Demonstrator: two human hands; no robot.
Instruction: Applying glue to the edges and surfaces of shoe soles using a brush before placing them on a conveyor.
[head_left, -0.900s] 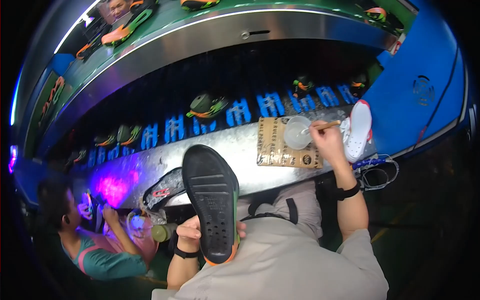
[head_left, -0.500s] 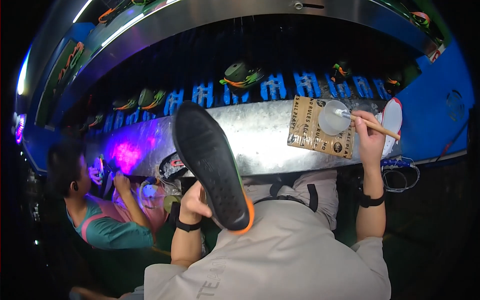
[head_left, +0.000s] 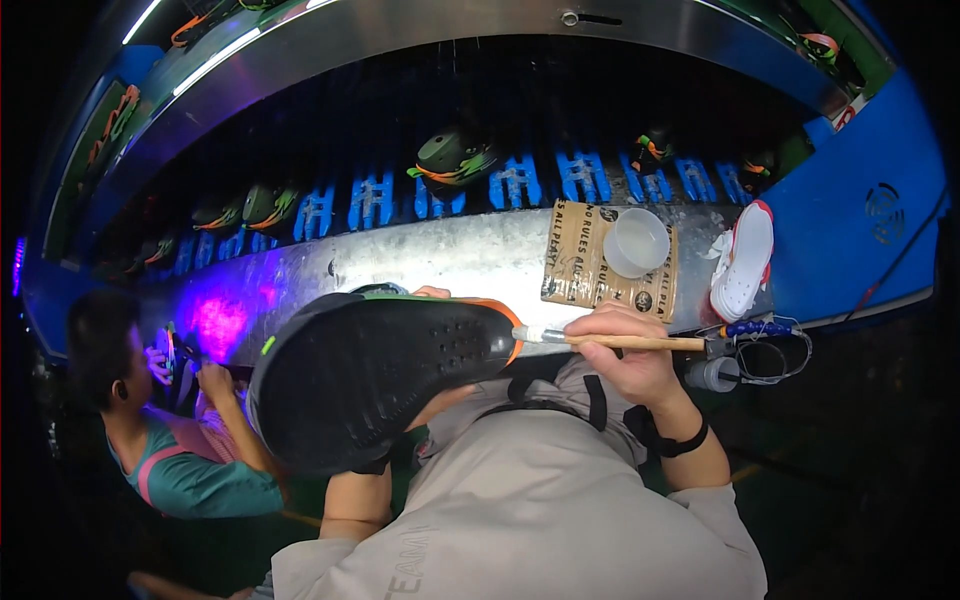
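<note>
My left hand [head_left: 440, 403] is closed around the heel half of a black shoe sole [head_left: 350, 370] with an orange rim at the heel; fingers show above and below it, the rest is hidden behind. The sole lies nearly sideways, its toe toward the left. My right hand [head_left: 630, 350] grips a wooden-handled brush [head_left: 650, 343], whose pale bristles touch the orange heel rim. Beyond that hand, a translucent plastic cup [head_left: 637, 243] with whitish contents stands on a piece of printed brown cardboard [head_left: 573, 255].
A white shoe sole with red edging [head_left: 746, 262] rests at the bench's right end. Below it sit a small container [head_left: 712, 375] and a coiled blue hose [head_left: 755, 327]. Shoe uppers [head_left: 450, 158] and blue holders [head_left: 372, 202] line the far side. At left, a co-worker [head_left: 190, 440] works under purple light.
The brush has moved from the cup leftward to the sole's heel. My left hand has turned the sole from upright to nearly sideways, heel toward the brush. The view has shifted slightly.
</note>
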